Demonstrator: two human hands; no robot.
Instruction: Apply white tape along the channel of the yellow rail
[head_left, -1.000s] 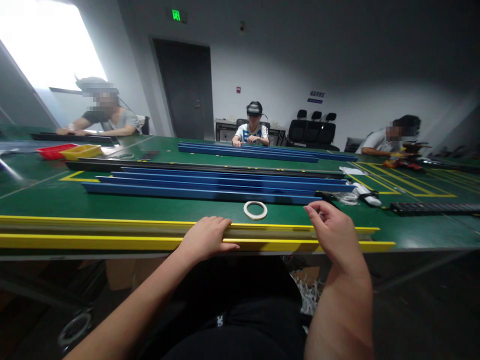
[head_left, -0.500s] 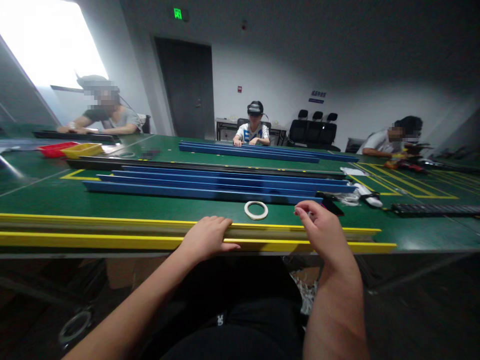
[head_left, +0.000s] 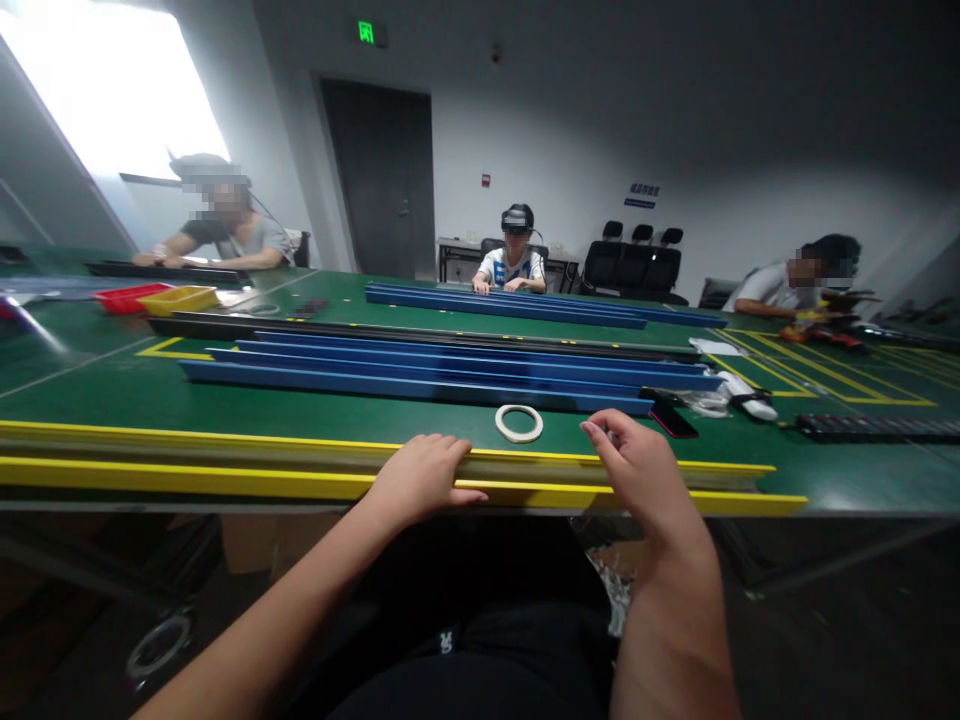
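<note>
A long yellow channel bar (head_left: 225,467) lies along the near edge of the green table. My left hand (head_left: 426,478) rests over it near the middle, fingers on the far side and thumb on the near side, gripping it. My right hand (head_left: 626,455) is above the bar's right part, its fingers curled in toward the thumb; whatever they may hold is too small to make out. Just beyond the bar, between the hands, lies a white tape ring (head_left: 519,423). Several blue bars (head_left: 420,385) lie side by side behind the ring.
A phone (head_left: 675,418) and a white object (head_left: 750,398) lie right of the blue bars. Red (head_left: 131,299) and yellow trays (head_left: 178,300) stand far left. A black strip (head_left: 874,429) lies at the right. Three people sit around the table.
The whole view has shifted slightly, moving the scene a little to the right. My right hand has moved slightly left relative to the bar, with its fingers still curled. My left hand stays on the bar.
</note>
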